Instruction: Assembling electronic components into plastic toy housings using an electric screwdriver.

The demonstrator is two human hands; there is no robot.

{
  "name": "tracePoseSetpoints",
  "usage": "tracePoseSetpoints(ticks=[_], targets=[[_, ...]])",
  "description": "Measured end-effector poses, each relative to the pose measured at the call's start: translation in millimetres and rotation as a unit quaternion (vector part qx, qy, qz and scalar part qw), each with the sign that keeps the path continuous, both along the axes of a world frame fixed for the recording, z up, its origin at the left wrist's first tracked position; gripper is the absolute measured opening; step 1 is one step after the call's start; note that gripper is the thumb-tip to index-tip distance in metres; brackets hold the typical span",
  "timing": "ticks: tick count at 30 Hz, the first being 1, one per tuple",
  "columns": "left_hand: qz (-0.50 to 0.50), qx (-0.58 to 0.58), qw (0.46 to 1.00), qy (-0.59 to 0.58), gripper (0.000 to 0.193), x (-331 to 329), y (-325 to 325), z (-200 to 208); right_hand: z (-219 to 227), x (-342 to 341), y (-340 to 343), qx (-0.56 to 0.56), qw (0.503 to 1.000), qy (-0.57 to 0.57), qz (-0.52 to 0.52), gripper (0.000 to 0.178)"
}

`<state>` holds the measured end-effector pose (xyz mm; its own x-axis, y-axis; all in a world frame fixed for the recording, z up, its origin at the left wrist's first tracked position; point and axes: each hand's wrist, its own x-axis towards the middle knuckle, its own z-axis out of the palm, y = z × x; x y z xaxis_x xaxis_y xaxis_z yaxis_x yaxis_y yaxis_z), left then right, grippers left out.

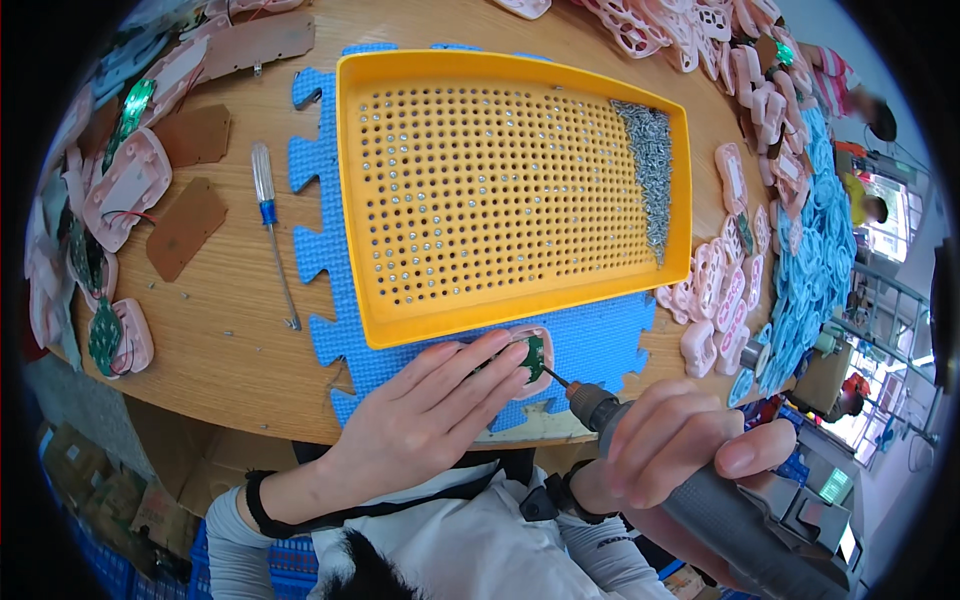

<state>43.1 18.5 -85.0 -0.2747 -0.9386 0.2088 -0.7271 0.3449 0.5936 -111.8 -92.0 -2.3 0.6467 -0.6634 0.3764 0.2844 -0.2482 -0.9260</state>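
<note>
My left hand [435, 405] lies flat, fingers stretched out, over a pink plastic housing [543, 384] with a green circuit board [536, 357] in it. The fingers press on the board and hide much of it. In my right hand [680, 440] is a dark grey electric screwdriver [765, 530], gripped round its body. Its thin bit reaches the right edge of the board; whether a screw is under the tip is too small to tell. The housing rests on a blue foam mat [590, 345], just below a yellow perforated tray [520, 310].
Small screws [648, 170] are heaped along the tray's right side, and several sit in its holes. A hand screwdriver [265, 195] with a clear and blue handle lies left of the mat. Brown boards [187, 228] and pink housings are at left; pink and blue parts [810, 270] pile up at right.
</note>
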Motion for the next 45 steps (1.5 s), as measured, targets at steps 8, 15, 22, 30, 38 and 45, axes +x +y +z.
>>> tracePoseSetpoints(ticks=[8,15,22,30,38,45], targets=[[0.022,-0.014,1.0,0.014,0.037,-3.4,-0.9,-1.0,0.1,-10.1,-5.3,-0.023,0.998,0.013,0.054,0.024],[0.02,-0.012,1.0,0.013,0.036,-2.9,-0.1,-0.7,1.4,-5.6,6.1,-0.024,1.0,0.013,-0.008,0.021],[0.022,-0.013,1.0,0.012,0.037,-3.3,-0.4,-1.0,0.0,-20.3,-7.3,-0.023,0.993,0.039,0.108,0.015],[0.027,-0.018,0.999,0.018,0.037,-3.6,0.0,-1.1,0.5,-17.4,-6.8,-0.009,0.995,0.016,0.102,0.016],[0.002,-0.009,1.0,-0.003,0.038,-0.1,0.4,-0.5,16.8,-13.8,-32.0,-0.03,0.985,-0.058,0.158,0.018],[0.02,-0.02,1.0,0.002,0.038,-2.0,-0.2,-0.1,8.8,39.0,-58.1,-0.069,0.995,-0.077,0.014,0.072]])
